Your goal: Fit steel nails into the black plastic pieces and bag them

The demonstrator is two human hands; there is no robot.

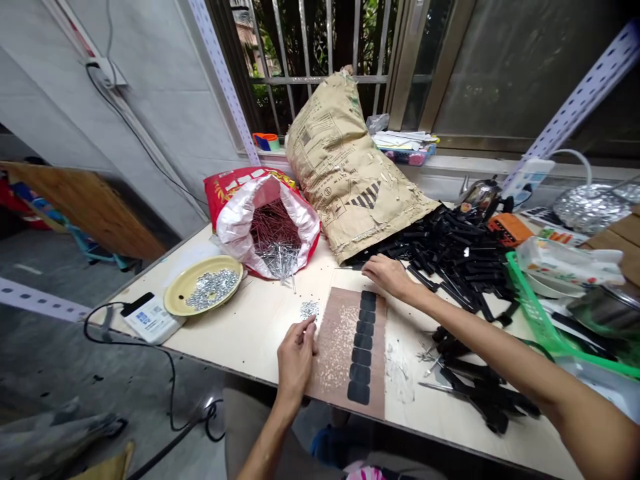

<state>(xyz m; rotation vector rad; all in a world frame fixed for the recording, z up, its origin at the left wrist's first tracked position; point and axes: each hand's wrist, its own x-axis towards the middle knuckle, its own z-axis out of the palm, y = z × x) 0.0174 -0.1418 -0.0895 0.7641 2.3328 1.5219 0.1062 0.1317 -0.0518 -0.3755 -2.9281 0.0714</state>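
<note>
My left hand (295,353) is at the left edge of a brown board (333,333), its fingers curled together just below a small pile of silver metal pieces (309,309). Whatever it may pinch is too small to make out. Beyond the board's top edge, my right hand (387,273) has its fingers bent down and pressed together beside a heap of black plastic parts (450,247). A thin dark sliver shows at its fingertips, but its kind is unclear. On the board lie a row of black rounded-square pads (363,347) and scattered pale flecks.
A yellow dish (173,293) of silver pieces stands left, near a white box-like device (153,320) with a cable. Behind are a red bag (215,193) of metal pins and a paper sack (345,167). Scissors (475,393) and a green basket (530,320) lie right.
</note>
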